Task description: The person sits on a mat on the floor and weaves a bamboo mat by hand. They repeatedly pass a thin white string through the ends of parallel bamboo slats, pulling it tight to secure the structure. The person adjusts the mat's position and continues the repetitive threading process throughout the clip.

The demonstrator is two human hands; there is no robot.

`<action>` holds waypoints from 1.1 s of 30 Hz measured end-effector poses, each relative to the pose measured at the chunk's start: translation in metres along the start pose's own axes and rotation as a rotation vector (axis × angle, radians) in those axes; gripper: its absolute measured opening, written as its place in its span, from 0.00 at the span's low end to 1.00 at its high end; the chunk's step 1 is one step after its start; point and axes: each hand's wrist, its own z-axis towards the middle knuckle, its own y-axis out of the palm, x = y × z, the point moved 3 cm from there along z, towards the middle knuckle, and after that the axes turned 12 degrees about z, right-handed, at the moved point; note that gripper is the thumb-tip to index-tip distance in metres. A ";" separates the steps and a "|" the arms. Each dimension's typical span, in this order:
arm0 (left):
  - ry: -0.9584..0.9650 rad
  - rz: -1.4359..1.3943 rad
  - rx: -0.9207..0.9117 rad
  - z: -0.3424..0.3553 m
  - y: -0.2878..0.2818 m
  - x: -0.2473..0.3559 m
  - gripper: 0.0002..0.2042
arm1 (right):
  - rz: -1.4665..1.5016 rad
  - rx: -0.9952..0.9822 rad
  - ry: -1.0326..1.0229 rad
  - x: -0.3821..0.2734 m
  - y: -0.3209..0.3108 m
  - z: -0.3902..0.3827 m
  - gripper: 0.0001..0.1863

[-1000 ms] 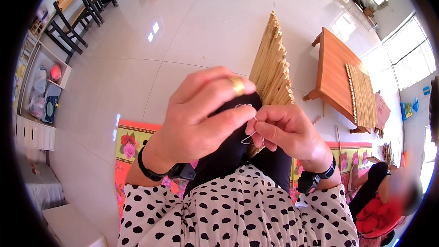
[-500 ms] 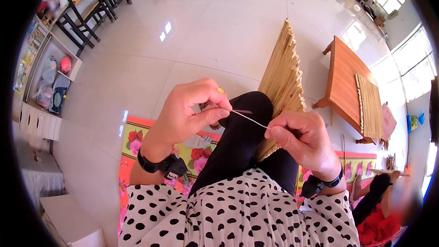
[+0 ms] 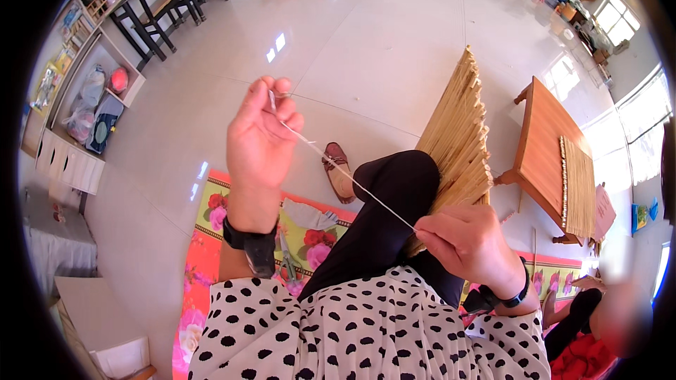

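A thin pale string [image 3: 352, 179] runs taut on a slant between my hands in front of me. My left hand [image 3: 260, 141] is raised with the palm turned up, its thumb and fingers pinching the upper end of the string, where a short whitish sliver shows. Lower and to the right, my right hand [image 3: 465, 239] is closed, with the other end of the string pinched between thumb and forefinger. Just beyond it a mat of straw stalks [image 3: 454, 127], bound along its edge, stands against my dark-trousered leg [image 3: 394, 190].
A grey cloth glove [image 3: 310, 215] and scissors [image 3: 287, 257] lie on the flowered floor mat [image 3: 211, 253]. At right, a low wooden table [image 3: 539, 141] bears another stalk mat [image 3: 577, 183]. A person in red [image 3: 584, 355] sits at lower right. Shelves [image 3: 84, 112] and chairs [image 3: 165, 3] line the left.
My left hand has moved up and left and turned palm up, drawing out a longer stretch of string. My right hand has shifted slightly down, still pinching it.
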 end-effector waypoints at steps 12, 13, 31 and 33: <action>0.323 0.301 0.284 -0.013 -0.118 0.122 0.12 | -0.409 0.717 0.099 0.012 -0.037 -0.068 0.13; 0.339 0.333 0.231 -0.014 -0.115 0.124 0.12 | -0.294 0.720 0.226 0.020 -0.033 -0.070 0.14; 0.135 1.181 -0.496 -0.039 0.063 -0.062 0.09 | -0.268 0.633 0.479 0.064 0.036 -0.058 0.22; 0.217 1.151 -0.612 -0.036 0.073 -0.078 0.12 | -0.270 0.655 0.492 0.060 0.035 -0.055 0.18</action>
